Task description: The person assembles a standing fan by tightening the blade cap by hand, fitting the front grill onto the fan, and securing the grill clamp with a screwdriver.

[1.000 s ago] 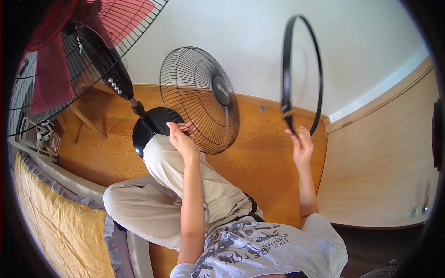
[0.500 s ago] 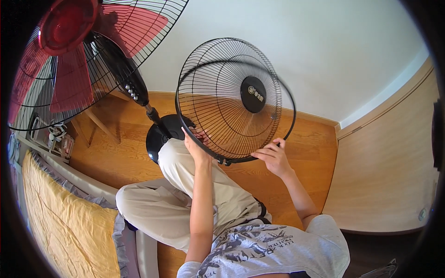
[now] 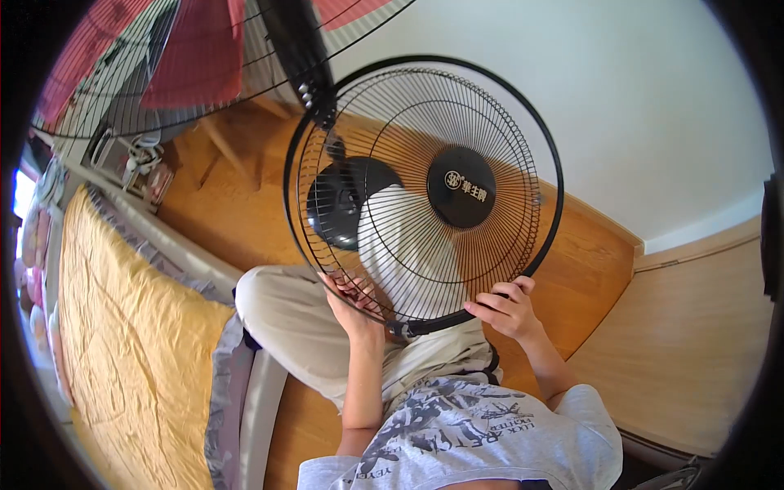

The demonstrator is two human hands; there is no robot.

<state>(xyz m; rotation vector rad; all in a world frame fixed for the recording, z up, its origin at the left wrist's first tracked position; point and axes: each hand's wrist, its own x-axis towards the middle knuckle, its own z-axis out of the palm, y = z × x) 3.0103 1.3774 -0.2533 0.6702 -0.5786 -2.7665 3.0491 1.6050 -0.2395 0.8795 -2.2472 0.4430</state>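
Observation:
A round black wire fan grille [image 3: 392, 175] with a thick outer ring and a black centre disc is held up over my lap. My left hand [image 3: 351, 306] grips its lower left rim, some fingers showing through the wires. On the lower right rim, my right hand [image 3: 508, 309] is closed with the fingers over the ring. A dark clip sits on the ring between both hands. At the upper left stands the pedestal fan [image 3: 296, 49], its red blades [image 3: 196, 61] behind another wire grille. The fan's round black base [image 3: 327, 208] shows through the wires of the held grille.
On the left is a bed with a yellow, grey-ruffled cover [image 3: 139, 327]. Wooden legs [image 3: 224, 151] and a small shelf of items [image 3: 147, 167] stand behind it. A white wall [image 3: 637, 122] and a pale wooden door [image 3: 694, 335] are at the right, above a wooden floor [image 3: 237, 220].
The held grille has tilted to face me more squarely and come nearer. Both hands keep their hold on its rim. My view has shifted, so the standing fan sits higher and further right.

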